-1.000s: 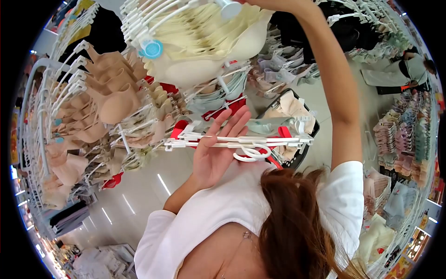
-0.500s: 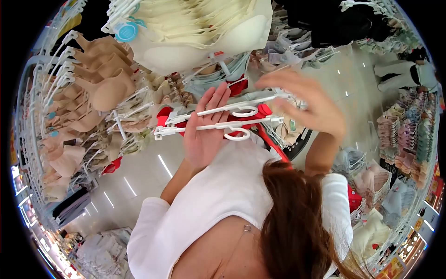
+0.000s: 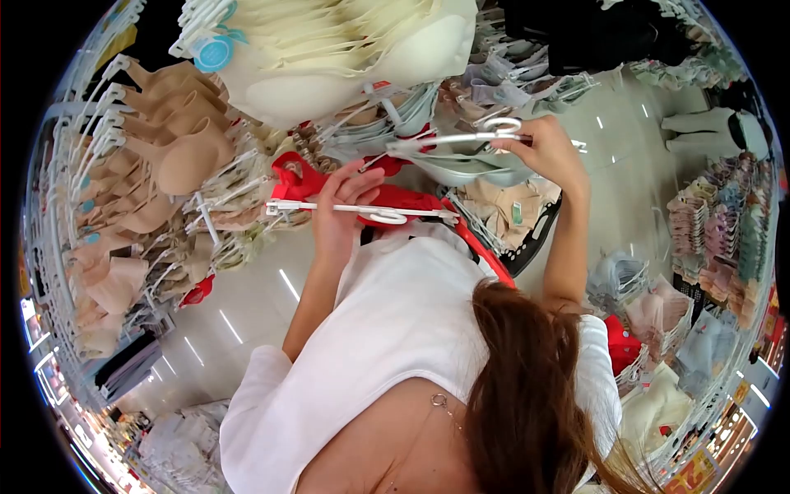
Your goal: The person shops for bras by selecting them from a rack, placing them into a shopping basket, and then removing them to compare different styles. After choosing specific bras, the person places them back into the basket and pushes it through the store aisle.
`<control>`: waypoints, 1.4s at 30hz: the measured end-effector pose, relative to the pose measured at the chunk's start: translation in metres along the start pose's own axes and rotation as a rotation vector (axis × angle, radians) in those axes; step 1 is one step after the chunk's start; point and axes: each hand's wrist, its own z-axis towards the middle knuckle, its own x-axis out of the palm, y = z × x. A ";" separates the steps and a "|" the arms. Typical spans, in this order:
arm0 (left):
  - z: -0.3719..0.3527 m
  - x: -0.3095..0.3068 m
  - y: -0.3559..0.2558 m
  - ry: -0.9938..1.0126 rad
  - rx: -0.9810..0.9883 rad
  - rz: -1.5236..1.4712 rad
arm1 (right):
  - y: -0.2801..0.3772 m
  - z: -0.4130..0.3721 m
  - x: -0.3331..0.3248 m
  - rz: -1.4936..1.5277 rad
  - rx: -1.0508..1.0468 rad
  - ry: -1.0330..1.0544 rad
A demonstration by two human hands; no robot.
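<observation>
My left hand (image 3: 339, 206) has its fingers curled at a white hanger (image 3: 362, 211) that lies across it in front of my shirt. A red bra (image 3: 309, 177) hangs from this hanger, spreading behind and beside the hand. My right hand (image 3: 550, 152) is closed on a second white hanger (image 3: 461, 140), near its looped hook (image 3: 500, 126). Below this hanger is a pale grey-blue bra (image 3: 473, 169), held forward and to the right of the red one. Part of the red bra is hidden behind my left hand.
Cream bras (image 3: 346, 49) hang on a rack close ahead. Beige bras (image 3: 185, 144) fill the rack on the left. A black basket (image 3: 531, 255) with beige garments stands below my right hand. More garment racks (image 3: 716, 230) line the right, and a person's light trousers (image 3: 699, 132) show beyond.
Two hangers lay across my left hand before. My right hand, blurred and spread earlier, now grips one with the pale bra, held farther forward. The red bra is more exposed.
</observation>
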 end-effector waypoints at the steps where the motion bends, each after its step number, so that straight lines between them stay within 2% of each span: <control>1: -0.003 -0.004 0.002 -0.043 -0.039 0.063 | -0.002 0.002 -0.002 -0.145 -0.037 0.077; 2: -0.005 -0.009 0.007 -0.074 -0.070 0.154 | -0.012 0.007 0.006 -0.220 -0.129 0.037; 3: -0.009 -0.009 0.007 -0.085 -0.065 0.149 | -0.020 0.015 0.015 -0.220 -0.140 0.044; 5: -0.020 -0.008 0.007 -0.073 -0.194 0.234 | -0.029 0.033 0.028 -0.374 -0.134 -0.023; 7: -0.023 -0.011 0.015 -0.094 -0.180 0.247 | -0.027 0.054 0.038 -0.405 -0.147 -0.021; 9: -0.025 -0.010 0.018 -0.121 -0.208 0.200 | -0.027 0.072 0.056 -0.455 -0.251 -0.150; 12: -0.025 -0.014 0.026 -0.193 -0.164 0.045 | -0.016 0.095 0.081 -0.403 -0.294 -0.158; 14: -0.025 -0.025 0.033 -0.242 -0.155 -0.094 | -0.023 0.111 0.104 -0.406 -0.336 -0.129; 20: -0.028 -0.031 0.035 -0.293 -0.180 -0.188 | -0.045 0.138 0.164 -0.334 -0.394 -0.035; 22: -0.026 -0.030 0.037 -0.279 -0.185 -0.180 | -0.043 0.139 0.172 -0.240 -0.342 -0.040; 26: -0.021 -0.033 0.044 -0.200 -0.193 -0.184 | -0.044 0.135 0.176 -0.313 -0.349 0.057; 28: -0.018 -0.033 0.046 -0.181 -0.201 -0.183 | -0.037 0.113 0.168 -0.186 -0.445 -0.200; 31: -0.010 -0.025 0.044 -0.150 -0.225 -0.172 | -0.032 0.064 0.151 -0.109 -0.326 -0.299; 33: -0.006 -0.019 0.044 -0.139 -0.249 -0.159 | -0.034 0.025 0.140 0.016 -0.221 -0.149; 35: 0.000 -0.011 0.046 -0.080 -0.259 -0.144 | -0.039 -0.010 0.136 0.471 -0.018 0.254; 36: 0.003 -0.008 0.048 -0.071 -0.269 -0.139 | -0.033 -0.024 0.134 0.474 -0.007 0.245; 38: 0.009 -0.002 0.052 -0.013 -0.267 -0.107 | -0.016 -0.043 0.134 0.414 -0.157 0.342; 39: 0.011 0.000 0.054 -0.007 -0.277 -0.100 | -0.010 -0.049 0.139 0.419 -0.147 0.334; 41: 0.016 0.005 0.057 0.026 -0.285 -0.085 | 0.002 -0.053 0.153 0.263 -0.208 0.129; 42: 0.019 0.006 0.058 0.034 -0.297 -0.081 | 0.016 -0.047 0.143 0.393 -0.030 0.213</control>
